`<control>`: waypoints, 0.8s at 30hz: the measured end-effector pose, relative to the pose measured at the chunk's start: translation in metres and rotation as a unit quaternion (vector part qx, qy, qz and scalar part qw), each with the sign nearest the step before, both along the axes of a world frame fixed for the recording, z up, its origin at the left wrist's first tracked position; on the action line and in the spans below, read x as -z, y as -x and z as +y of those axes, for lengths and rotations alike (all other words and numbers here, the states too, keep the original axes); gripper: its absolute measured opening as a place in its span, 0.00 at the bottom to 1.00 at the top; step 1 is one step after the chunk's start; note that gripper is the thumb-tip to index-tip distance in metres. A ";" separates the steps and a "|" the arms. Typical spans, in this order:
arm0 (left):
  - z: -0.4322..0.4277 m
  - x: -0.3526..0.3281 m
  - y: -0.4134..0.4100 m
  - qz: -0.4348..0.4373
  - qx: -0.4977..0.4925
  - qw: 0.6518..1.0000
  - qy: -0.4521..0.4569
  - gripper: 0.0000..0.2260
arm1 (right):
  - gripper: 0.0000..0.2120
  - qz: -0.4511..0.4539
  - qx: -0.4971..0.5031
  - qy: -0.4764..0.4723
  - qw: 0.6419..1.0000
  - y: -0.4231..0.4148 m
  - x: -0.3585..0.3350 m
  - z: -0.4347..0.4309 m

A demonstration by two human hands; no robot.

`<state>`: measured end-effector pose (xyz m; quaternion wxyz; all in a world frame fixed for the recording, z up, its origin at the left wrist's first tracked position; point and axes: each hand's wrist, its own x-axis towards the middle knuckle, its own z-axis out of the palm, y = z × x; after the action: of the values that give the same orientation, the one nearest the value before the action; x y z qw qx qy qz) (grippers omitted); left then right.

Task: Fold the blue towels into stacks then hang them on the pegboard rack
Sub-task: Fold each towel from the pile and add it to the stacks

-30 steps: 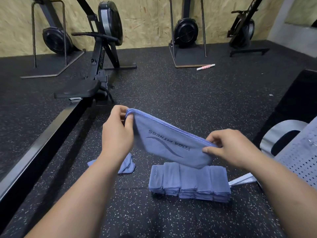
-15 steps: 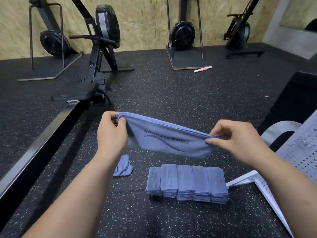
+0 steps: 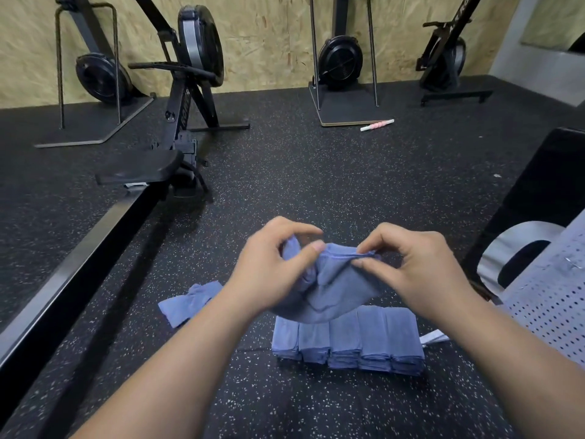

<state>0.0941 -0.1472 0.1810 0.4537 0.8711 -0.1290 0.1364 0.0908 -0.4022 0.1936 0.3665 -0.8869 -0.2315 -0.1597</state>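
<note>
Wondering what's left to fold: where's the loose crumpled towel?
In the head view the crumpled towel lies on the floor, left of centre, beside the left forearm and left of the row of folded towels.

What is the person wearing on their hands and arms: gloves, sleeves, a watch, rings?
Nothing visible. The left hand and right hand are ungloved, without rings or watch; the left forearm and right forearm are bare, no sleeve showing.

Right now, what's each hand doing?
Left hand: pinches the blue towel at its top edge.
Right hand: pinches the same towel's top edge.
</note>
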 end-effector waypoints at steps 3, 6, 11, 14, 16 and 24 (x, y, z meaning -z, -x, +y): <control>-0.011 0.003 0.003 0.041 0.112 0.992 -0.029 0.11 | 0.06 0.017 -0.033 -0.005 0.999 0.003 0.002 0.010; -0.011 0.001 0.003 0.147 0.174 0.974 0.004 0.11 | 0.06 0.044 -0.040 -0.005 0.998 0.003 0.003 0.011; -0.003 0.003 0.001 0.185 0.142 0.972 0.029 0.04 | 0.07 0.093 -0.048 -0.026 0.994 0.005 0.003 0.011; -0.005 0.003 0.001 0.137 0.088 0.986 0.035 0.01 | 0.09 0.136 -0.029 -0.050 0.989 0.001 0.007 0.009; -0.006 0.003 0.001 0.106 0.074 0.991 0.035 0.02 | 0.11 0.145 -0.012 -0.045 0.988 -0.003 0.009 0.006; -0.008 0.001 0.007 0.088 0.080 0.993 -0.021 0.02 | 0.11 0.111 -0.003 -0.011 0.994 -0.001 0.001 0.007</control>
<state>0.0876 -0.1550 0.1801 0.4546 0.8758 -0.1609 0.0195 0.0918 -0.3951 0.1925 0.4001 -0.8943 -0.1907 -0.0615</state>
